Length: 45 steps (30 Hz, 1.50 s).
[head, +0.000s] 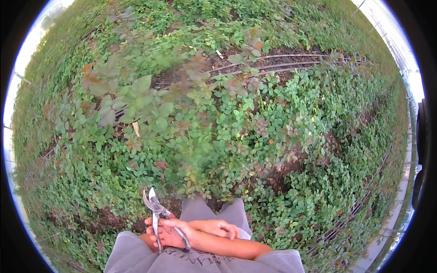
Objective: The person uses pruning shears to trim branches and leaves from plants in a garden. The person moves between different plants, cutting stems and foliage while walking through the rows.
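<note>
My right hand (175,233) holds a pair of bypass pruning shears (155,206) by their spread handles. The blades are apart and point up and away from me, over the foliage. My right forearm lies across the front of my body. Behind it crosses my left arm, so my left hand (223,228) is on the right side of the picture, with its fingers bent and slightly apart against the right forearm. I see nothing in the left hand. Low green bushes, probably roses (222,136), stand directly before my legs, some with reddish young leaves.
Taller leafy shoots (136,99) rise close to the camera. Dark irrigation hoses (273,65) run along the bed beyond, over soil and dry litter. Bare soil (283,170) shows among the plants. Greenhouse framing (385,41) borders the right side.
</note>
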Available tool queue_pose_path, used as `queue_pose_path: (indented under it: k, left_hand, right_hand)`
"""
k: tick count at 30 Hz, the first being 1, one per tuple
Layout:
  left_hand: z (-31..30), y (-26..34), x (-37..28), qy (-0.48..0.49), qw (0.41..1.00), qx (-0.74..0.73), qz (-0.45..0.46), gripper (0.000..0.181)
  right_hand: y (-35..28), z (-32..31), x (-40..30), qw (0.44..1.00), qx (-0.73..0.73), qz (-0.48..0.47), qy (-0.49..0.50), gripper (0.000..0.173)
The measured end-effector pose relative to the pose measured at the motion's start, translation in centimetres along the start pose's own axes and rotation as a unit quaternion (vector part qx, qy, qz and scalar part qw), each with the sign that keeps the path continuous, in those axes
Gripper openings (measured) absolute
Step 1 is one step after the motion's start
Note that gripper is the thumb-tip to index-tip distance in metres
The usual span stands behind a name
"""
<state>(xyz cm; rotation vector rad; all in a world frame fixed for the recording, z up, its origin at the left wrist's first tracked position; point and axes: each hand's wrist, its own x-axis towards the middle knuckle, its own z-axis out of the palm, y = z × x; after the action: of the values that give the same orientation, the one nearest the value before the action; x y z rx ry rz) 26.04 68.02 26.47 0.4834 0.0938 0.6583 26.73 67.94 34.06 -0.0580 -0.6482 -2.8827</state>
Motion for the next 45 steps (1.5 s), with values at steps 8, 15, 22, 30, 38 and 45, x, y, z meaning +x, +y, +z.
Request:
queue_pose_path:
  k: [8,15,22,30,38,45]
  left_hand:
    - [-1.3,-0.7,4.8,0.058,0.995,0.062,0.054,0.013]
    - [-0.2,-7.8,10.8,0.247,0.958,-0.009,0.144,0.025]
    - [-4.2,-4.4,19.2,0.090,0.996,-0.002,-0.016,0.037]
    - [-6.2,-11.5,19.1,0.229,0.967,-0.065,-0.088,0.060]
    - [-10.7,-13.1,16.4,0.407,0.907,-0.113,-0.004,0.041]
    - [-16.9,-22.6,3.6,0.612,0.555,0.336,-0.453,0.078]
  right_hand:
    - [-2.7,-0.1,-8.7,0.998,0.027,0.040,-0.049,0.051]
    - [-6.5,1.7,-18.1,0.994,0.042,0.028,-0.098,0.067]
    - [-9.5,-0.7,-22.5,0.984,0.121,-0.025,-0.131,0.069]
    - [-11.8,-4.3,-26.4,0.987,0.111,-0.047,-0.110,0.067]
    - [-15.7,-8.5,-24.2,0.998,-0.031,-0.057,-0.026,0.053]
    - [-28.3,-11.6,-15.7,0.925,-0.276,-0.165,0.201,0.041]
